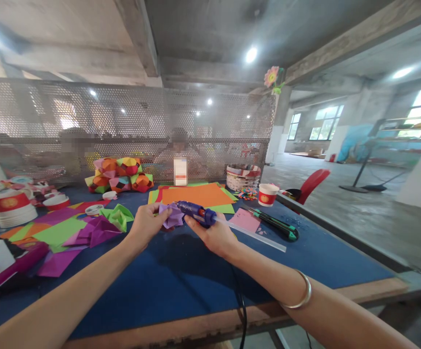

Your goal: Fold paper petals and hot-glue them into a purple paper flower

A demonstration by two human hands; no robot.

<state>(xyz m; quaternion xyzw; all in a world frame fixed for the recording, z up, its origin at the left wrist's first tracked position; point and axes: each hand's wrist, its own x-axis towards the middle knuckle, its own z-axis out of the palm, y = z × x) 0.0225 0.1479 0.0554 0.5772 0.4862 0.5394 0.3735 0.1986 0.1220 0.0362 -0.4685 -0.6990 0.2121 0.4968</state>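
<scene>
My left hand (pixel 146 224) pinches a folded piece of light purple paper (pixel 173 216) above the blue table top. In my right hand (pixel 216 236) is a blue hot glue gun (pixel 196 212), its nozzle pointing left and touching or very near the purple paper. A long clear glue stick (pixel 256 233) sticks out of the gun's back end toward the right. The gun's black cord (pixel 242 303) hangs over the front edge of the table. Whether glue is coming out at the nozzle is too small to see.
Right of the gun lie a green and black utility knife (pixel 274 223) and pink paper (pixel 246 220). Orange sheets (pixel 196 196), a woven basket (pixel 243 177) and a paper cup (pixel 267 194) stand behind. Folded purple paper (pixel 96 232), stacked cups (pixel 14 208) and paper balls (pixel 119 174) are left.
</scene>
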